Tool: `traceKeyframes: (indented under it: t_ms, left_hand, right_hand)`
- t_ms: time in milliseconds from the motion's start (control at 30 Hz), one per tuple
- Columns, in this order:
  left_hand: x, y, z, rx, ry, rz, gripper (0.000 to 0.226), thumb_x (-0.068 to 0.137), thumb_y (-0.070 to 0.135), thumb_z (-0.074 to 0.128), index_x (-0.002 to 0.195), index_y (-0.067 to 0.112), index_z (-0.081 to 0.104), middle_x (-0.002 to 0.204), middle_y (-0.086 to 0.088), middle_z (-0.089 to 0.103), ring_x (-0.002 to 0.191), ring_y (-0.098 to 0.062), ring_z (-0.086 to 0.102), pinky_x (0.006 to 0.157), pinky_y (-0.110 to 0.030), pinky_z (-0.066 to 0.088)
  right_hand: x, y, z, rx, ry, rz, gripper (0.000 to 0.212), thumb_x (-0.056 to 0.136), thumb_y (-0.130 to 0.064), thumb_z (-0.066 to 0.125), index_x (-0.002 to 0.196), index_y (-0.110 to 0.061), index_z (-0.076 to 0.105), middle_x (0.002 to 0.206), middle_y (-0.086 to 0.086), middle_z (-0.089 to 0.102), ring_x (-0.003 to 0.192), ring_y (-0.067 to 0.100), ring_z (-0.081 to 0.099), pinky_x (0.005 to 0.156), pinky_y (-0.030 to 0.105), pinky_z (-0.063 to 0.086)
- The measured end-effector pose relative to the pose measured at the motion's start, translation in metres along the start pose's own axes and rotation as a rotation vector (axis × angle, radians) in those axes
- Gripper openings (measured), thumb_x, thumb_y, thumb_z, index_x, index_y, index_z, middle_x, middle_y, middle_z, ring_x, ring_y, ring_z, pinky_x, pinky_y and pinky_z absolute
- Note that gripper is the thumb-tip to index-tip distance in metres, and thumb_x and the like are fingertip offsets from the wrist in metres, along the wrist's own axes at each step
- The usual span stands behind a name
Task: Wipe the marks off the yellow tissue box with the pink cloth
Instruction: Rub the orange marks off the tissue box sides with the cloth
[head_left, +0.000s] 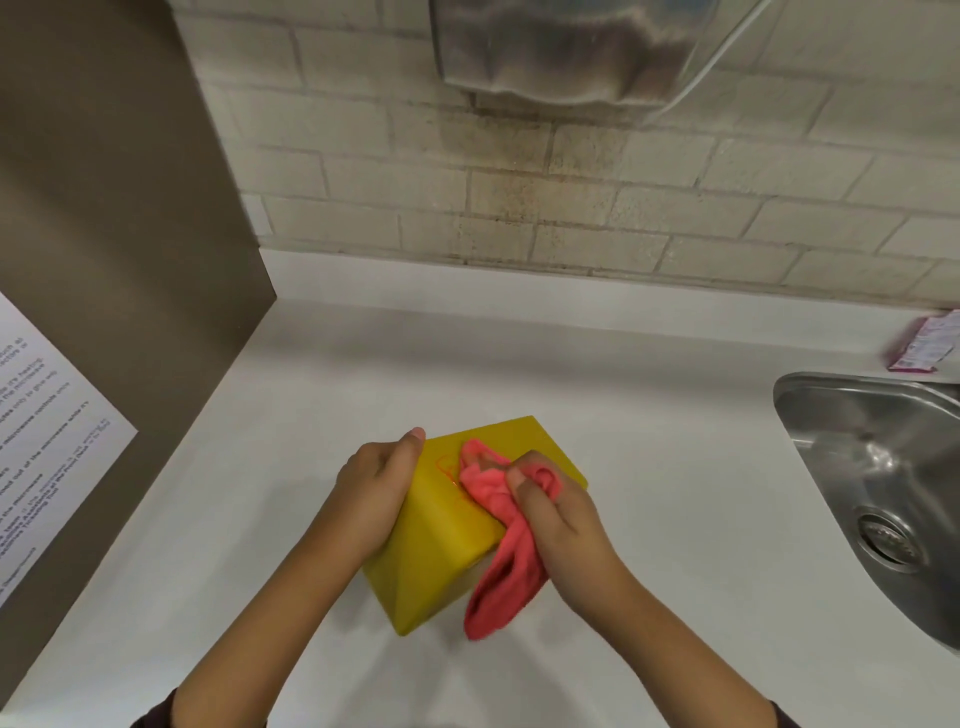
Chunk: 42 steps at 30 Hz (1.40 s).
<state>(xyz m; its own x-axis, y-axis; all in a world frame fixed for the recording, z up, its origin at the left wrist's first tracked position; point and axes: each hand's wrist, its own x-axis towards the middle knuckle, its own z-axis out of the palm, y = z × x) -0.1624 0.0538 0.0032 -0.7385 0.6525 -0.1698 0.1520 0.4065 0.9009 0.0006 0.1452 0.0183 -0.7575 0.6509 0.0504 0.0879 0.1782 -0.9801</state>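
Observation:
The yellow tissue box lies on the white counter, turned corner-on towards me. Faint orange scribble marks show on its top face. My left hand grips the box's left side, thumb on the top edge. My right hand clutches the bunched pink cloth and presses it on the top face, just right of the marks. The cloth's loose end hangs down past the box's right side onto the counter.
A steel sink is set into the white counter at the right, with a pink packet behind it. A brown appliance side with a printed notice stands at the left. A tiled wall and a metal dispenser are behind.

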Motion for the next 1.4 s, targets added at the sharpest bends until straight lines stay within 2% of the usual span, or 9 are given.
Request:
traceKeyframes:
  t_ms: [267, 400, 533, 767, 933, 1067, 1233, 1333, 1400]
  left_hand:
    - [0.005, -0.004, -0.004, 0.013, -0.085, -0.026, 0.048, 0.089, 0.056, 0.034, 0.059, 0.018, 0.037, 0.059, -0.006, 0.05, 0.061, -0.023, 0.055, 0.067, -0.034, 0.044]
    - [0.006, -0.001, -0.004, 0.038, -0.083, -0.031, 0.05, 0.087, 0.059, 0.033, 0.068, 0.015, 0.045, 0.068, -0.011, 0.056, 0.07, -0.026, 0.06, 0.068, -0.034, 0.046]
    - [0.006, 0.002, -0.004, 0.041, -0.085, -0.02, 0.06, 0.081, 0.071, 0.031, 0.052, 0.019, 0.04, 0.058, -0.006, 0.056, 0.063, -0.024, 0.059, 0.072, -0.039, 0.048]
    - [0.008, -0.003, -0.005, -0.025, -0.024, -0.023, 0.065, 0.084, 0.067, 0.028, 0.044, 0.028, 0.061, 0.05, 0.002, 0.062, 0.065, -0.022, 0.064, 0.071, -0.036, 0.05]
    - [0.007, -0.001, -0.007, 0.001, -0.017, 0.011, 0.06, 0.074, 0.07, 0.03, 0.039, 0.023, 0.024, 0.033, 0.006, 0.03, 0.04, -0.015, 0.034, 0.058, -0.035, 0.034]
    - [0.008, -0.003, -0.008, -0.001, -0.03, 0.011, 0.06, 0.082, 0.065, 0.032, 0.037, 0.025, 0.025, 0.032, 0.006, 0.032, 0.039, -0.013, 0.035, 0.057, -0.034, 0.033]
    - [0.009, -0.009, -0.011, -0.054, -0.116, -0.055, 0.058, 0.079, 0.068, 0.038, 0.04, 0.025, 0.042, 0.038, 0.006, 0.05, 0.044, -0.014, 0.052, 0.063, -0.03, 0.04]
    - [0.01, -0.007, -0.019, -0.044, -0.292, -0.039, 0.034, 0.087, 0.05, 0.046, 0.066, 0.041, 0.071, 0.058, 0.02, 0.069, 0.061, 0.002, 0.065, 0.063, -0.022, 0.041]
    - [0.013, -0.007, -0.029, -0.107, -0.44, -0.06, 0.015, 0.082, 0.041, 0.058, 0.089, 0.046, 0.07, 0.082, 0.022, 0.072, 0.086, -0.002, 0.065, 0.07, -0.02, 0.045]
  right_hand:
    - [0.02, 0.018, -0.028, 0.055, 0.248, 0.192, 0.03, 0.098, -0.012, 0.042, 0.071, -0.014, 0.053, 0.063, -0.007, 0.06, 0.063, 0.008, 0.054, 0.059, 0.016, 0.045]
    - [0.036, 0.006, -0.017, 0.05, 0.153, 0.315, 0.027, 0.097, -0.026, 0.043, 0.075, -0.02, 0.058, 0.079, 0.0, 0.065, 0.075, 0.013, 0.06, 0.065, 0.025, 0.046]
    - [0.044, -0.014, -0.012, -0.025, -0.046, 0.295, 0.029, 0.096, -0.034, 0.042, 0.088, -0.015, 0.062, 0.089, 0.005, 0.067, 0.085, 0.018, 0.063, 0.084, 0.039, 0.05]
    - [0.029, -0.028, 0.012, -0.01, -0.241, 0.039, 0.021, 0.089, -0.032, 0.044, 0.07, -0.032, 0.053, 0.064, -0.028, 0.062, 0.066, -0.01, 0.055, 0.067, 0.01, 0.041]
    - [0.007, -0.013, 0.006, 0.046, -0.212, -0.038, 0.024, 0.085, -0.021, 0.048, 0.065, -0.033, 0.055, 0.068, -0.01, 0.058, 0.071, 0.007, 0.054, 0.067, 0.02, 0.042]
    - [0.0, -0.003, -0.01, 0.144, -0.151, 0.054, 0.024, 0.083, -0.019, 0.046, 0.061, -0.023, 0.055, 0.066, -0.003, 0.058, 0.068, 0.011, 0.056, 0.065, 0.02, 0.043]
    - [-0.002, 0.024, -0.044, 0.59, 0.063, 0.377, 0.023, 0.085, -0.025, 0.053, 0.069, -0.009, 0.059, 0.07, 0.027, 0.059, 0.061, 0.035, 0.06, 0.062, 0.041, 0.052]
    - [-0.005, 0.04, -0.061, 1.02, 0.209, 0.392, 0.033, 0.092, -0.022, 0.037, 0.067, -0.006, 0.052, 0.059, 0.013, 0.056, 0.058, 0.027, 0.057, 0.062, 0.032, 0.053]
    - [-0.008, 0.048, -0.07, 1.235, 0.317, 0.424, 0.036, 0.093, -0.02, 0.033, 0.067, -0.008, 0.053, 0.066, 0.003, 0.046, 0.062, 0.022, 0.052, 0.068, 0.031, 0.05]
